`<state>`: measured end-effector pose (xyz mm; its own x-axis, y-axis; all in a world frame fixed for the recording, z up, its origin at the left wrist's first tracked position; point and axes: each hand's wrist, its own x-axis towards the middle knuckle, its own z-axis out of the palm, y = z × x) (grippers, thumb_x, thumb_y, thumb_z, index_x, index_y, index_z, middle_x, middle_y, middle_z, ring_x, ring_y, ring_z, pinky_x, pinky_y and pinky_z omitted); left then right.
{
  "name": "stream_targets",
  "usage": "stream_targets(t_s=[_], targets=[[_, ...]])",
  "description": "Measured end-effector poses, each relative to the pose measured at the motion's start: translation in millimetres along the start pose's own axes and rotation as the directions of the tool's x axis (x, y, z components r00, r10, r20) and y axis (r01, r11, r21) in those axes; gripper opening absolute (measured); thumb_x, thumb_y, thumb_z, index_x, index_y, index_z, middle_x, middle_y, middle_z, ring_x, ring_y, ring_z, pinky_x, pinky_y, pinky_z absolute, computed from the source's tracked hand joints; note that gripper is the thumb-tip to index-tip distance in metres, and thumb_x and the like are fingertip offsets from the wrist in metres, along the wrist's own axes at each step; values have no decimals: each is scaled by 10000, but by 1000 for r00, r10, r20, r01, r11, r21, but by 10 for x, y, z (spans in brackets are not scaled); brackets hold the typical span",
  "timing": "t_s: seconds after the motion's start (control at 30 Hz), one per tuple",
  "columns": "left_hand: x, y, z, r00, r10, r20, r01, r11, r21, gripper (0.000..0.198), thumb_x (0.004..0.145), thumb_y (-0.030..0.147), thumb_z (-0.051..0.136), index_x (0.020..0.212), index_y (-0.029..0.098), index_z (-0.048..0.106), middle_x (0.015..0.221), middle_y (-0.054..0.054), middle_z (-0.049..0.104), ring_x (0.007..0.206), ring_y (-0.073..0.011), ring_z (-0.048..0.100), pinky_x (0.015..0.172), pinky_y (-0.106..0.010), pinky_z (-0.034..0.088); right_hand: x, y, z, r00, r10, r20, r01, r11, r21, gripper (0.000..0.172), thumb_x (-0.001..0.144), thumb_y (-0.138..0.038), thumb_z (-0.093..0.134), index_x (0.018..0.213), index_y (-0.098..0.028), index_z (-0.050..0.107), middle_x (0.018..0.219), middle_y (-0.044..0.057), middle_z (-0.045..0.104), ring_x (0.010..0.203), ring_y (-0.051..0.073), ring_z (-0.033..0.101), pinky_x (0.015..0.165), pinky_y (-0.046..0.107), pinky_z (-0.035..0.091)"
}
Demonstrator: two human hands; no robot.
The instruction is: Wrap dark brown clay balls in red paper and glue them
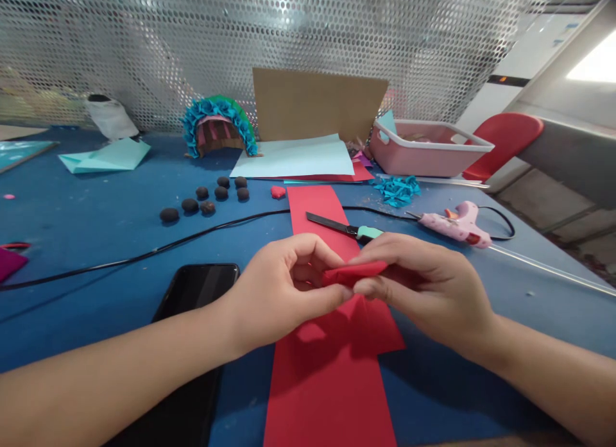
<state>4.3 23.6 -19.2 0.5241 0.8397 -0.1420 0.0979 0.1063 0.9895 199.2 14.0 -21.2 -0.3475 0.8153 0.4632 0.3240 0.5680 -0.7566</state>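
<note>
Between the fingertips of both hands is a small folded piece of red paper (368, 271). My left hand (283, 286) pinches its left end, with thumb and fingers closed. My right hand (423, 286) pinches the other end, thumb below and fingers above. Beneath them a long red paper strip (330, 402) runs away from me along the table. A utility knife (332, 225) with its blade out lies across the strip just beyond my hands, its green handle partly hidden by my right hand. A small crumpled red paper piece (278, 192) sits left of the strip's far end.
A black phone (192, 363) lies under my left forearm. The pink glue gun (457, 226) rests at right, its black cord (216, 227) crossing the table. Several dark balls (221, 193), a blue paper arch (219, 117), pale blue sheets (298, 157) and a pink basket (428, 155) stand farther back.
</note>
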Motion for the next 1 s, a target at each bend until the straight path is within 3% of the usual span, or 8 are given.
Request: stream_targets(t_s=[0.23,0.33,0.43,0.63,0.73,0.8,0.9,1.0], targets=[[-35,-20,-10,997,76,3,-76,997,-3,266,736,249,764,920,190,581,939,-31,673,869,-168,668,739,-265,546,-25,-41,-93,966,-258,30,257,936,-241,224,814,-123,644,898,-314,727,773,1,735,678,146,691,604,256,579],[-1,-2,-52,993,-31,116,55,977,-208,518,626,396,843,1042,212,595,1107,-47,633,941,-169,648,742,-244,549,-79,-38,-181,918,-385,94,392,848,-356,336,805,-78,636,1016,-326,721,888,9,748,769,169,713,708,280,602],[49,17,-83,969,-125,215,200,904,-377,434,713,515,747,953,160,676,901,-35,669,817,-121,650,745,-215,536,-133,-29,-228,857,-477,195,514,764,-389,416,790,-61,668,1126,-305,687,925,8,751,884,178,712,792,263,595],[112,-5,-94,988,-149,30,147,886,-439,163,734,275,791,862,188,742,795,2,718,746,-102,672,717,-204,530,-49,6,-155,871,-469,145,486,780,-394,318,761,-117,732,1048,-248,698,957,44,734,878,180,701,816,265,587],[108,-20,-98,994,-103,-38,80,917,-390,200,721,309,800,876,197,744,803,-1,738,753,-113,686,701,-202,536,14,31,-78,941,-337,9,323,893,-313,241,694,-293,808,896,-240,688,870,49,709,804,177,689,746,274,597],[96,-19,-95,996,-84,-41,65,936,-345,231,723,314,798,911,192,737,845,-12,752,772,-120,696,715,-207,546,19,37,-20,995,-78,-68,70,990,-122,210,739,-341,768,876,-236,648,835,34,695,758,155,682,659,246,591],[80,-4,-84,997,-58,-43,42,946,-321,226,724,278,798,910,182,715,845,-6,759,774,-118,703,723,-205,553,2,30,43,959,279,43,-283,947,152,204,823,-387,670,885,-203,607,747,13,683,619,116,666,545,205,556],[76,12,-73,997,-19,-70,-4,950,-313,187,705,228,811,841,181,692,758,36,739,740,-86,690,692,-161,539,2,16,56,897,414,155,-439,874,208,258,852,-425,619,784,-178,586,597,-9,634,502,93,614,491,189,508]])
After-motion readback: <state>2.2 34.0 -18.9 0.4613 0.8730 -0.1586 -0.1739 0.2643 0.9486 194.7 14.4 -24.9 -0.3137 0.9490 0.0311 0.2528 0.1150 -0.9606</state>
